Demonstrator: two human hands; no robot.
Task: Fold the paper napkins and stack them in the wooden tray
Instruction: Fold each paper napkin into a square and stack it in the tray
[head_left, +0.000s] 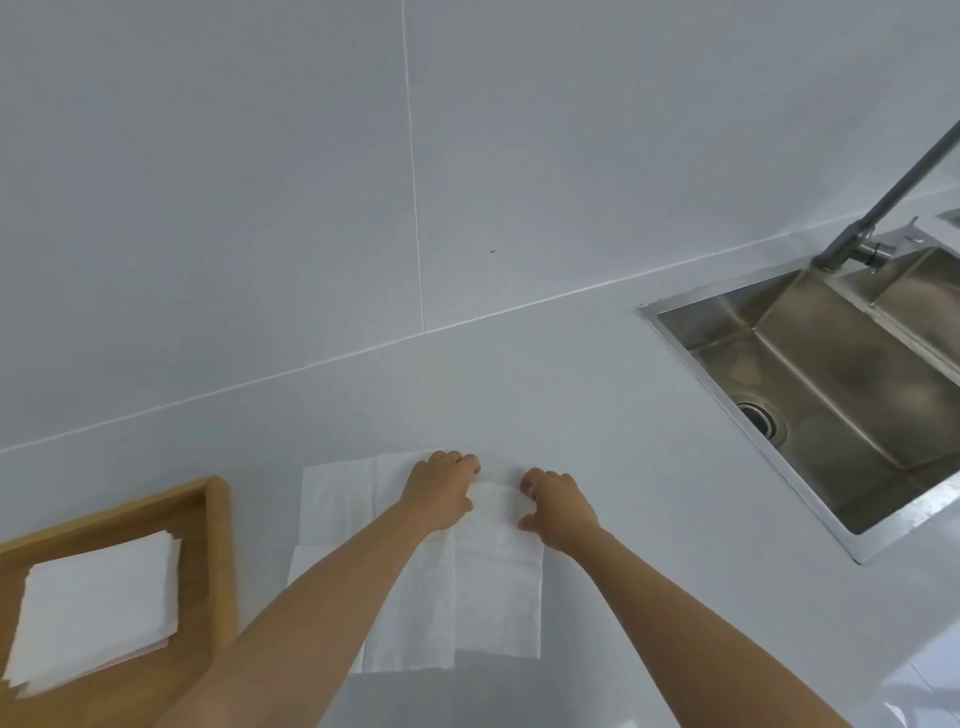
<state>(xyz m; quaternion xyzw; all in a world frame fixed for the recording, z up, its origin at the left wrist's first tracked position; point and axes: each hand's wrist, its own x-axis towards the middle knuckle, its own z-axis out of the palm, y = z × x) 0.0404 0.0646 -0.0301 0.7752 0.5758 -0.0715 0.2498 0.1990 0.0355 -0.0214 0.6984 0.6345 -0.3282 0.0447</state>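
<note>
Landmark: the wooden tray (218, 545), seen at the lower left on the white counter (597, 374); all places below are given from it.
Folded napkins: a neat stack of folded napkins (98, 603) is held inside the tray, lying flat on its floor, close to the tray's right wall.
Napkin being worked: an unfolded paper napkin (493, 587) is spread flat on the counter just to the right of the tray, not touching it; a narrower layer is seen on its right half, over a wider sheet beneath.
Left hand (441, 493): placed on the napkin's far edge, on the side nearer the tray; fingers curled down onto the paper. Whether the paper is pinched or only pressed cannot be told.
Right hand (558, 512): placed on the same far edge, further from the tray; fingers curled and thumb drawn in near the paper's corner. A true grip cannot be told.
Sink (831, 374): a steel basin is set into the counter well to the right of the tray, beyond the napkin.
Tap (883, 197): mounted at the sink's far edge.
</note>
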